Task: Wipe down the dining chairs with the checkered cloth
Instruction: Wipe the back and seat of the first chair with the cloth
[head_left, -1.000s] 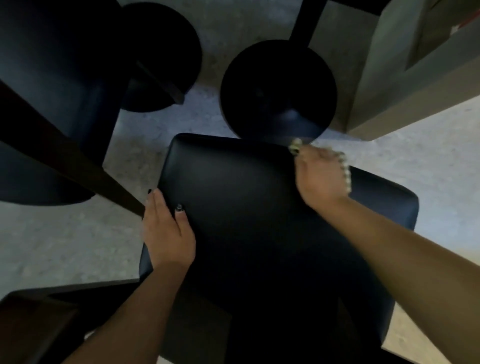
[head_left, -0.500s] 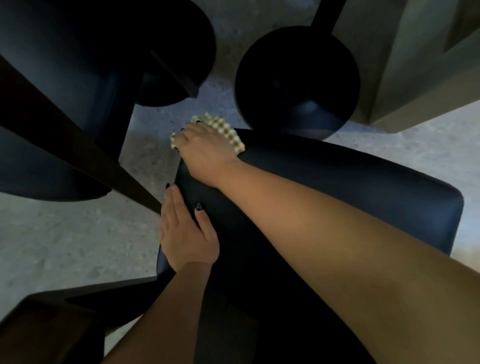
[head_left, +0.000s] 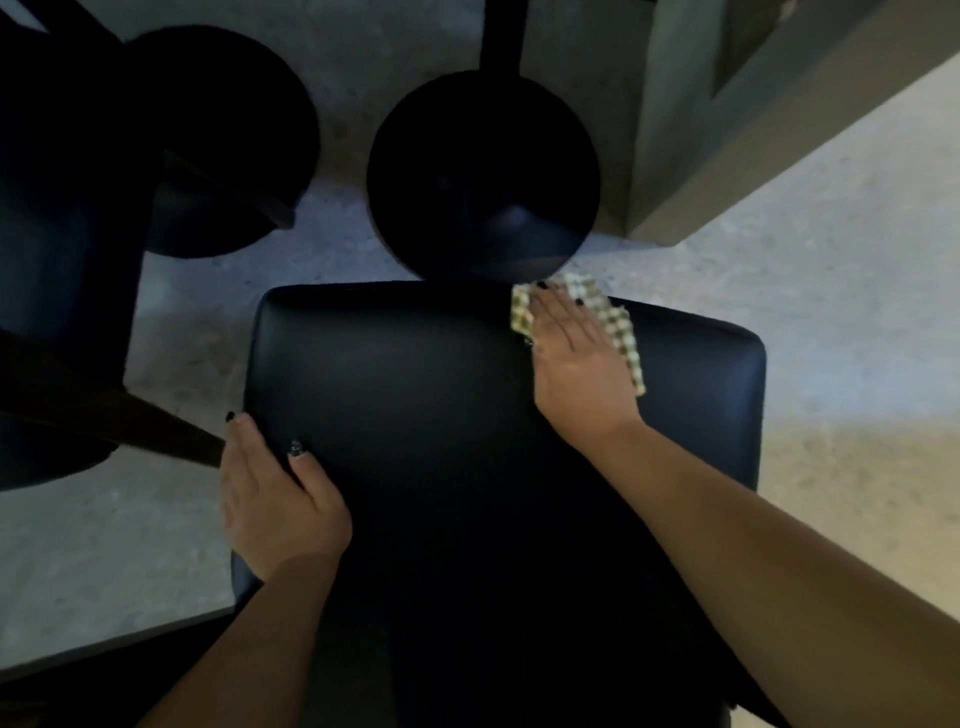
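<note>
A black padded chair seat (head_left: 441, 395) fills the middle of the view. My right hand (head_left: 571, 364) lies flat on the checkered cloth (head_left: 618, 327), pressing it onto the far edge of the seat, right of centre. The cloth's yellow-and-white checks show around my fingers. My left hand (head_left: 275, 499) grips the seat's left edge, thumb on top of the cushion.
Two round black pedestal bases (head_left: 483, 176) (head_left: 223, 140) stand on the grey concrete floor beyond the seat. Another dark chair with a wooden leg (head_left: 119, 421) crowds the left side. A grey wall corner (head_left: 727, 130) rises at the upper right.
My right hand has slid the cloth from the seat's far left corner rightward along the far edge. My left hand has kept its grip on the left edge.
</note>
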